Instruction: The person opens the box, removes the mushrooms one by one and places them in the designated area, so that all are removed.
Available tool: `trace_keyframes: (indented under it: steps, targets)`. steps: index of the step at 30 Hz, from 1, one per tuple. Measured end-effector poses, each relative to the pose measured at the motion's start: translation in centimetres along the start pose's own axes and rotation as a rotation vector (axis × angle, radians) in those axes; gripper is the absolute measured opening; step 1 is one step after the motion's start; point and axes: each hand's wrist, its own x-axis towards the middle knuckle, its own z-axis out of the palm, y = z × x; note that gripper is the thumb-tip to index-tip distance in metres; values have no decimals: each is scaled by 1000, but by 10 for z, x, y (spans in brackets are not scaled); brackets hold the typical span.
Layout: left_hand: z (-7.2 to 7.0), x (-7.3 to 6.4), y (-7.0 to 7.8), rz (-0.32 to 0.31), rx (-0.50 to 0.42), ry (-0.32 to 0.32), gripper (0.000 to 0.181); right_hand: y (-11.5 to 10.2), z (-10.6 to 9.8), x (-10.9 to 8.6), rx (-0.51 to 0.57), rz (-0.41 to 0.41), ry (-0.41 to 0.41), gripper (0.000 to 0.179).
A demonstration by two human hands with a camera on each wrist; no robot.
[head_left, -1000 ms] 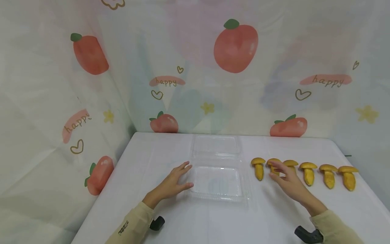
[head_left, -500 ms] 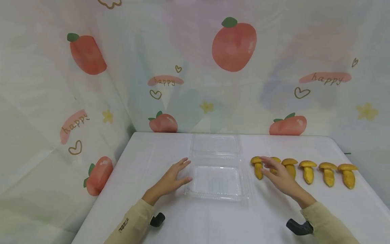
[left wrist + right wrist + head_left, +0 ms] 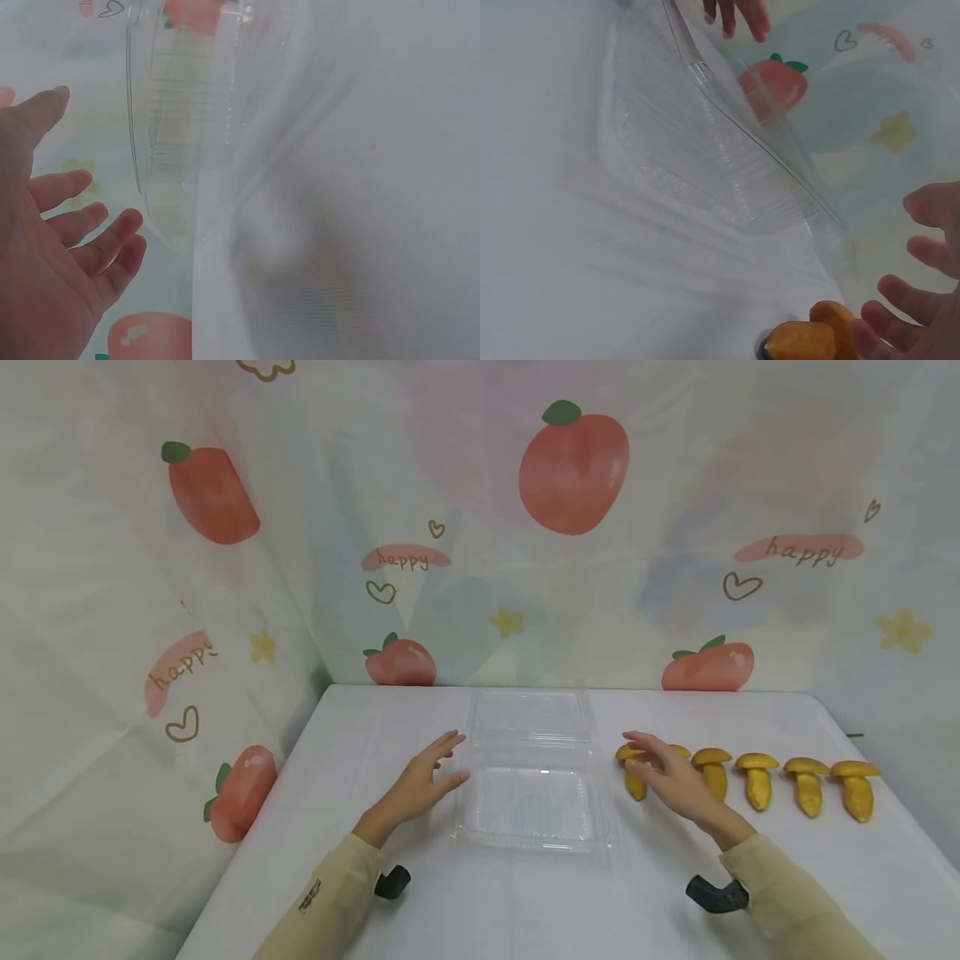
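Observation:
A clear plastic clamshell box lies opened flat on the white table, its lid toward the back wall. Left of the box my left hand hovers with fingers spread, holding nothing; the left wrist view shows its loosely bent fingers beside the box's side wall. My right hand is above the leftmost yellow mushroom, partly covering it and the one beside it. No mushroom is between its relaxed fingers. In the right wrist view a mushroom shows under the fingertips; touch cannot be told.
Several more yellow mushrooms, among them a middle one and the rightmost one, lie in a row to the right. A patterned cloth wall rises behind the table and on its left.
My right hand has moved left along the mushroom row, from the second and third ones to the leftmost. My left hand has shifted slightly up and away from the box. The box and mushrooms stay put.

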Motion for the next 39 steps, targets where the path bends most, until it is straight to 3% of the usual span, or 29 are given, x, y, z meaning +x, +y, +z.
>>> trace_keyframes:
  steps: [7, 17, 39]
  targets:
    - [-4, 11, -7, -18, -6, 37, 63, 2, -1, 15, -1, 35, -30, 55]
    - [-9, 32, -21, -92, -41, 92, 60, 0, -2, 35, 39, 84, -65, 60]
    - [-7, 71, -24, -239, -226, 20, 59, -6, -7, 67, 84, 149, -89, 57]
